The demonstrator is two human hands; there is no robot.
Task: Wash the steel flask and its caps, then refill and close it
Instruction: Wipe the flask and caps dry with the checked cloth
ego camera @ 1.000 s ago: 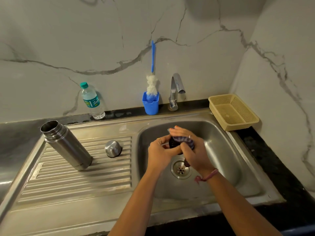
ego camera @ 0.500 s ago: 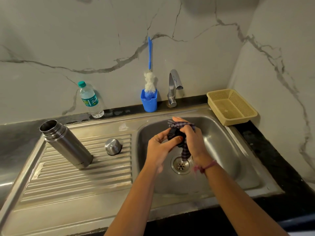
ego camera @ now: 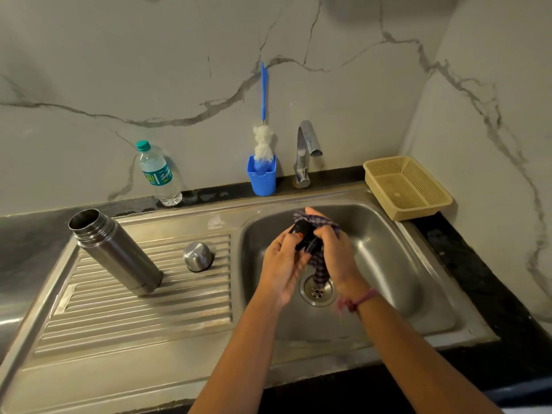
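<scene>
Left hand (ego camera: 282,264) grips black inner cap (ego camera: 303,234); right hand (ego camera: 336,252) clutches checked cloth (ego camera: 319,264) against it, above sink (ego camera: 388,264).

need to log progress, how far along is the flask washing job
Looks done: flask open on the drainboard, steel cap upturned beside it. In hand: left hand holds the black inner cap over the sink while right hand wipes it with a checked cloth. Left: refilling, likely from the water bottle, then closing.

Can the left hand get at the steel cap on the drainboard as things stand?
Probably yes, once freed: the left hand holds the black inner cap now. The steel cap sits apart from the flask, with nothing between.
</scene>
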